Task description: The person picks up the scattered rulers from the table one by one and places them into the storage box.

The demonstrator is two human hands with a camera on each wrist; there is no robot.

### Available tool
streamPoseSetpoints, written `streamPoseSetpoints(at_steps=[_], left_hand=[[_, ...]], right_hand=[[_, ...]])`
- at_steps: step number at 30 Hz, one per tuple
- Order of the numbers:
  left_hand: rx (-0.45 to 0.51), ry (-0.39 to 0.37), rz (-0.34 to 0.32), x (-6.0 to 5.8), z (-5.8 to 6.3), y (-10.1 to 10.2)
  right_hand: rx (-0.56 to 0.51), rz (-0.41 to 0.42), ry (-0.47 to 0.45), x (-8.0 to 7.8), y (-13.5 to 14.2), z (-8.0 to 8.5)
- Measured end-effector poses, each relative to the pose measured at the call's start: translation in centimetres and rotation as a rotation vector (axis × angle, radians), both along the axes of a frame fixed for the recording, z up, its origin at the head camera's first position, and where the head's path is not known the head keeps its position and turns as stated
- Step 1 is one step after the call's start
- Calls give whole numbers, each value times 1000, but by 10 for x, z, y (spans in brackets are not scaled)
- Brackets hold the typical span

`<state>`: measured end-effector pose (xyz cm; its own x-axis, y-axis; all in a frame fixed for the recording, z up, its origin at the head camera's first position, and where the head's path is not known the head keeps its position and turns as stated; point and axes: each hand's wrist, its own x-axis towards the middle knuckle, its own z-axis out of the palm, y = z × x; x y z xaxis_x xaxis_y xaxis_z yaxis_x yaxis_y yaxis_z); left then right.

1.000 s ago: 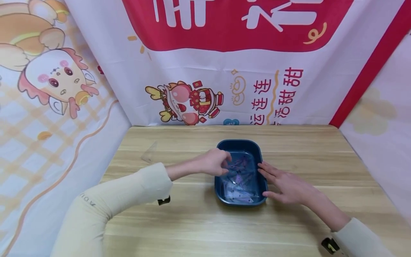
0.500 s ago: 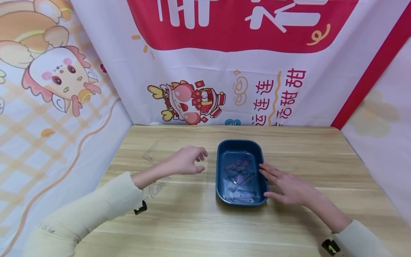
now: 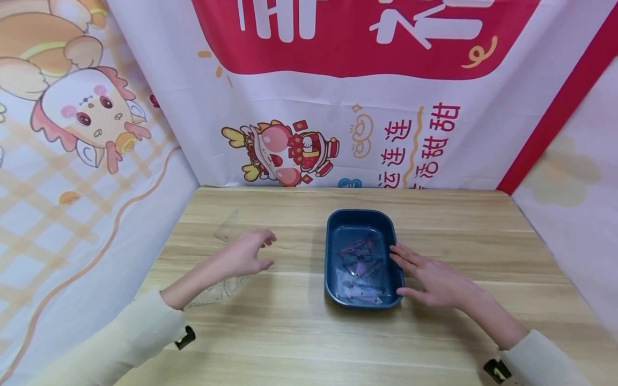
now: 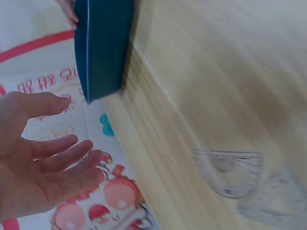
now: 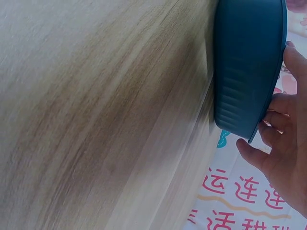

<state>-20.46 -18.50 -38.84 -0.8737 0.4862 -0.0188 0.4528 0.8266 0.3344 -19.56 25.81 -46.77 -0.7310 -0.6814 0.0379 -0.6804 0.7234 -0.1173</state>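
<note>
My left hand hovers over the table's left half, holding nothing, its fingers relaxed and spread from the thumb. Beneath it lie clear plastic drawing pieces: a protractor and a set square in the left wrist view. Another clear set square lies farther back, partly behind the hand. My right hand rests its fingertips against the right side of a dark blue bin. Several thin, see-through purplish pieces lie loosely on the bin's floor; their exact kind is unclear.
The wooden table ends at a white and red printed cloth at the back. A cartoon cloth hangs along the left side. Another pale cloth borders the right.
My left hand has come out of the bin, moving left to above the clear drawing pieces, and more of them now show. My right hand has stayed against the bin.
</note>
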Motion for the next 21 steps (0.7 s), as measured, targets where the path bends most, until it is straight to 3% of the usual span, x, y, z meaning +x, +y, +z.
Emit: streamPoseSetpoints(at_steps=[9,21], left_hand=[[-20,-1,140,13,-28,-39],[-160,-21,259,20,-69,-64]], right_hand=[[6,-10,-27,0,0,2],[-8,-4,-18,2,-1,1]])
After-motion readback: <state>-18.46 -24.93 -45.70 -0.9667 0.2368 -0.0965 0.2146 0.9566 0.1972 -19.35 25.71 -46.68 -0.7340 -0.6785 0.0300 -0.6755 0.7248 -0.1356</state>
